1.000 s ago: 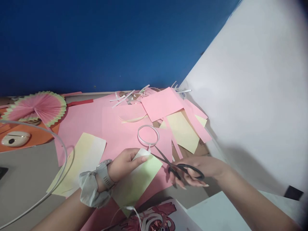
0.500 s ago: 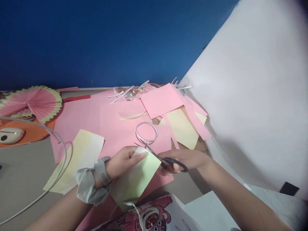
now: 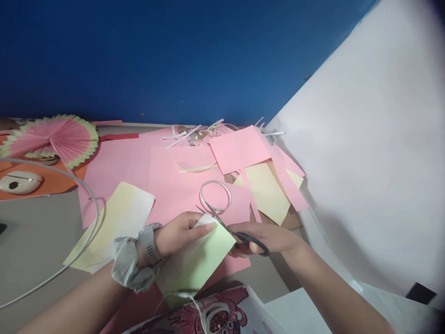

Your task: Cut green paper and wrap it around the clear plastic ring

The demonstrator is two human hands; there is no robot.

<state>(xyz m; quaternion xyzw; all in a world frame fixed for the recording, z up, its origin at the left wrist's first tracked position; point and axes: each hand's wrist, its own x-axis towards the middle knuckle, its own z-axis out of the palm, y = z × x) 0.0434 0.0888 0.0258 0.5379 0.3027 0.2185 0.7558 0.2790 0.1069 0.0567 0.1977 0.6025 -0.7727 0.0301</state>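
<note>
My left hand (image 3: 186, 233) is closed on a pale green sheet of paper (image 3: 203, 260), thumb on top near its upper edge. My right hand (image 3: 262, 236) grips black-handled scissors (image 3: 222, 221) by the finger loops. The parted blades straddle the sheet's upper right edge, close to my left fingertips. Just beyond the blade tips, a white ring-shaped strip (image 3: 230, 197) lies on pink paper (image 3: 174, 195). A grey watch (image 3: 149, 243) and a grey scrunchie (image 3: 130, 264) circle my left wrist.
A pale yellow sheet (image 3: 114, 222) lies on the left, crossed by a white cable (image 3: 93, 199). At the far left are a pink-and-green paper fan (image 3: 69, 137) and a cream mouse (image 3: 22, 182). Paper strips (image 3: 184, 137) and a pink sheet (image 3: 239, 148) lie by the blue wall (image 3: 174, 60).
The whole view has shifted slightly, with the scene now a little further right. The scissors and the green sheet stay together, their relation nearly the same.
</note>
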